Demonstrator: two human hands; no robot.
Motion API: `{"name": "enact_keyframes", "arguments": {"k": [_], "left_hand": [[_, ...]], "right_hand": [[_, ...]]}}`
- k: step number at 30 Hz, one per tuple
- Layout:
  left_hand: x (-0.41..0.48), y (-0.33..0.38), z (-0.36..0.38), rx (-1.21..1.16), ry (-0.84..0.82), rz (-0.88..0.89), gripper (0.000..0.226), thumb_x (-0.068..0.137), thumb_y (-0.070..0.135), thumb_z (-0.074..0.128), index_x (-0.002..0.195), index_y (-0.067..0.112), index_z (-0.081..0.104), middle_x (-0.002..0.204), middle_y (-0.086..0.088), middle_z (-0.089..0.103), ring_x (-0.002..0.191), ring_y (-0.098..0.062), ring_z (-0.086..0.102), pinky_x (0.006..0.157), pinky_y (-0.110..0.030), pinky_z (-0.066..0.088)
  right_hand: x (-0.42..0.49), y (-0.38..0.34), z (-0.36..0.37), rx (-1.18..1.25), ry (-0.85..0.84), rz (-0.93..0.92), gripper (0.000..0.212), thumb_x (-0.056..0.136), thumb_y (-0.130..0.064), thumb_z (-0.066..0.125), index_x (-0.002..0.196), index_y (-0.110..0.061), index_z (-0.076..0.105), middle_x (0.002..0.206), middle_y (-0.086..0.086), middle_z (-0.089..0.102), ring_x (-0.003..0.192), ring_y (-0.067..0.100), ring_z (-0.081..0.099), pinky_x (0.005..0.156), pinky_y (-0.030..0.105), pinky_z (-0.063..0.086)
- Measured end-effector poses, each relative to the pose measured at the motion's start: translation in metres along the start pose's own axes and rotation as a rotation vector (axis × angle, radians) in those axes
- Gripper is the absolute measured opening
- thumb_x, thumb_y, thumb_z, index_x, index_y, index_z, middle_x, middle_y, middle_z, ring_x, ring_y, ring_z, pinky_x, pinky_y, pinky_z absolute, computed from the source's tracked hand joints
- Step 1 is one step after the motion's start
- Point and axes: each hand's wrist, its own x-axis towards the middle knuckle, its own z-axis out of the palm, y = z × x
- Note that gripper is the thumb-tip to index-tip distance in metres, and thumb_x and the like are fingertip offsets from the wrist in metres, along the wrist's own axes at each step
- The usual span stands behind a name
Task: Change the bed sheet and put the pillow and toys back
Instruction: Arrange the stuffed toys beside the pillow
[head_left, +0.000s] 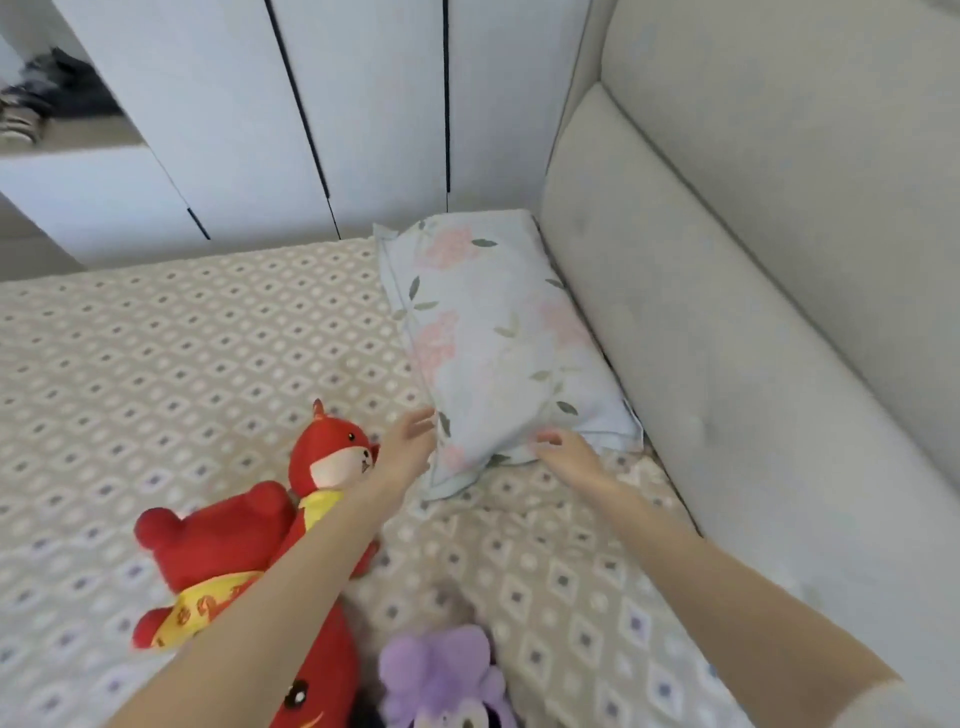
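A pale blue pillow (493, 332) with pink flowers lies on the bed against the padded headboard (727, 322). The bed sheet (182, 364) is beige with a diamond pattern and covers the mattress. My left hand (408, 441) reaches to the pillow's near left edge with fingers straight, touching it. At the pillow's near right corner, my right hand (563, 452) rests with loosely curled fingers. A red fox toy (332, 457) and a red bear toy (218, 556) lie under my left forearm. A purple plush toy (441, 675) lies near the bottom edge.
White wardrobe doors (311, 114) stand just beyond the far side of the bed. A dark pile of clothes (47, 98) sits on a shelf at the upper left. Another red toy (317, 691) lies at the bottom, partly hidden by my arm.
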Motion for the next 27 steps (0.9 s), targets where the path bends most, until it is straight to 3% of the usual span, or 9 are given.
{"name": "enact_keyframes", "arguments": {"k": [7, 9, 11, 14, 16, 19, 22, 24, 27], "left_hand": [[-0.043, -0.091, -0.07, 0.334, 0.286, 0.131, 0.04, 0.09, -0.001, 0.048, 0.128, 0.01, 0.053, 0.125, -0.008, 0.058, 0.112, -0.02, 0.054, 0.088, -0.024, 0.04], [-0.055, -0.116, -0.097, 0.464, 0.396, 0.146, 0.044, 0.086, 0.001, 0.053, 0.129, 0.01, 0.053, 0.125, -0.011, 0.057, 0.115, -0.024, 0.05, 0.097, -0.03, 0.037], [-0.071, -0.144, -0.125, 0.492, 0.501, 0.088, 0.049, 0.085, 0.005, 0.057, 0.133, 0.008, 0.049, 0.13, -0.014, 0.053, 0.123, -0.029, 0.045, 0.105, -0.04, 0.034], [-0.095, -0.189, -0.161, 0.504, 0.586, -0.147, 0.063, 0.085, 0.017, 0.06, 0.144, 0.013, 0.036, 0.146, -0.015, 0.037, 0.137, -0.032, 0.028, 0.111, -0.047, 0.025], [-0.109, -0.219, -0.179, 0.439, 0.592, -0.266, 0.074, 0.083, 0.028, 0.064, 0.148, 0.02, 0.029, 0.152, -0.013, 0.027, 0.141, -0.033, 0.018, 0.113, -0.049, 0.019], [-0.116, -0.244, -0.191, 0.302, 0.568, -0.391, 0.088, 0.076, 0.053, 0.066, 0.149, 0.031, 0.023, 0.154, -0.014, 0.019, 0.143, -0.035, 0.012, 0.112, -0.053, 0.018], [-0.131, -0.281, -0.205, -0.011, 0.503, -0.475, 0.095, 0.071, 0.063, 0.069, 0.149, 0.035, 0.022, 0.152, -0.01, 0.029, 0.141, -0.032, 0.023, 0.114, -0.05, 0.024], [-0.135, -0.296, -0.212, -0.217, 0.484, -0.468, 0.101, 0.066, 0.064, 0.072, 0.149, 0.035, 0.022, 0.149, -0.003, 0.037, 0.134, -0.028, 0.037, 0.111, -0.048, 0.033], [-0.134, -0.303, -0.213, -0.274, 0.482, -0.46, 0.103, 0.059, 0.068, 0.07, 0.147, 0.044, 0.022, 0.146, -0.003, 0.041, 0.13, -0.029, 0.043, 0.107, -0.049, 0.039]], "right_hand": [[-0.042, 0.006, 0.098, -0.074, -0.191, -0.045, 0.038, 0.09, -0.013, 0.049, 0.127, -0.014, 0.058, 0.127, 0.004, 0.057, 0.111, 0.021, 0.056, 0.084, 0.027, 0.046], [-0.053, 0.005, 0.128, -0.081, -0.24, -0.062, 0.035, 0.089, -0.011, 0.05, 0.122, -0.014, 0.06, 0.121, 0.003, 0.059, 0.099, 0.015, 0.056, 0.072, 0.02, 0.043], [-0.066, 0.002, 0.163, -0.09, -0.306, -0.062, 0.025, 0.088, -0.01, 0.05, 0.108, -0.019, 0.062, 0.104, 0.0, 0.062, 0.088, 0.013, 0.056, 0.065, 0.019, 0.041], [-0.085, -0.001, 0.214, -0.223, -0.428, -0.091, 0.016, 0.09, -0.012, 0.046, 0.09, -0.019, 0.061, 0.084, -0.001, 0.06, 0.08, 0.016, 0.052, 0.07, 0.027, 0.04], [-0.096, -0.002, 0.243, -0.282, -0.478, -0.111, 0.018, 0.094, -0.015, 0.047, 0.102, -0.011, 0.062, 0.096, 0.004, 0.06, 0.087, 0.016, 0.053, 0.078, 0.029, 0.041], [-0.106, 0.002, 0.262, -0.049, -0.602, 0.003, 0.023, 0.094, -0.026, 0.056, 0.112, -0.013, 0.06, 0.111, 0.001, 0.064, 0.098, 0.013, 0.061, 0.093, 0.03, 0.045], [-0.118, 0.017, 0.297, 0.057, -0.742, 0.233, 0.058, 0.087, -0.045, 0.065, 0.135, -0.019, 0.046, 0.133, 0.0, 0.057, 0.119, 0.018, 0.055, 0.092, 0.029, 0.044], [-0.122, 0.024, 0.312, 0.037, -0.76, 0.301, 0.07, 0.08, -0.053, 0.069, 0.138, -0.024, 0.043, 0.134, -0.003, 0.056, 0.122, 0.019, 0.052, 0.097, 0.033, 0.042], [-0.123, 0.036, 0.323, 0.136, -0.805, 0.388, 0.073, 0.071, -0.052, 0.078, 0.131, -0.021, 0.05, 0.113, -0.005, 0.066, 0.108, 0.015, 0.06, 0.096, 0.032, 0.047]]}}
